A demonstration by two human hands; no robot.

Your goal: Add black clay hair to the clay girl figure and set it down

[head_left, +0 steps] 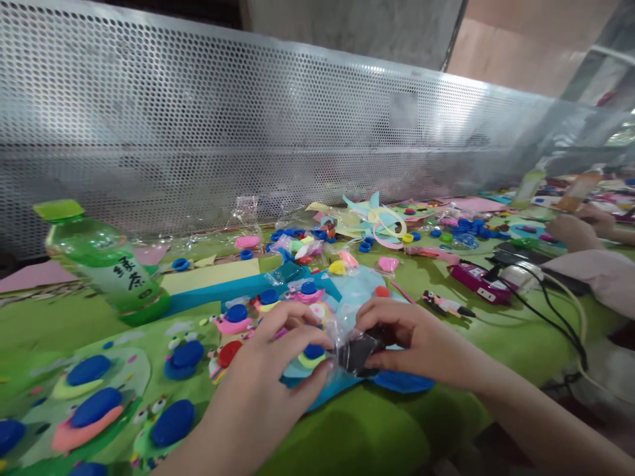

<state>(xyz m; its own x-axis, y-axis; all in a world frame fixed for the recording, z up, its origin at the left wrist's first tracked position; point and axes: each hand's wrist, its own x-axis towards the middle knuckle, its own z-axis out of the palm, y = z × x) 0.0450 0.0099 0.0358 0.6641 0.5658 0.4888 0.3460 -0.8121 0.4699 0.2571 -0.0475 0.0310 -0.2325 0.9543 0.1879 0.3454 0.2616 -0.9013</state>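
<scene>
A soft black lump in a clear plastic wrapper (pixel 356 354) is between my two hands, over the near part of the table. My right hand (pixel 401 334) grips its right side between thumb and fingers. My left hand (pixel 282 370) pinches the clear plastic at the left side with thumb and fingertips. Beneath them lies a blue paper sheet (pixel 407 381). Left of my hands a green decorated board (pixel 119 354) carries several snail-like clay figures with bottle caps on them, among them a pink one with a blue cap (pixel 237 314).
A green-capped tea bottle (pixel 106 264) stands at the left. Loose blue caps (pixel 471 228), clay packets and paper strips (pixel 380 221) litter the back. On the right are a purple device (pixel 481 281) with cables, a small figure (pixel 449 304) and another person's hand (pixel 573 231). A perforated metal panel (pixel 223 125) borders the table.
</scene>
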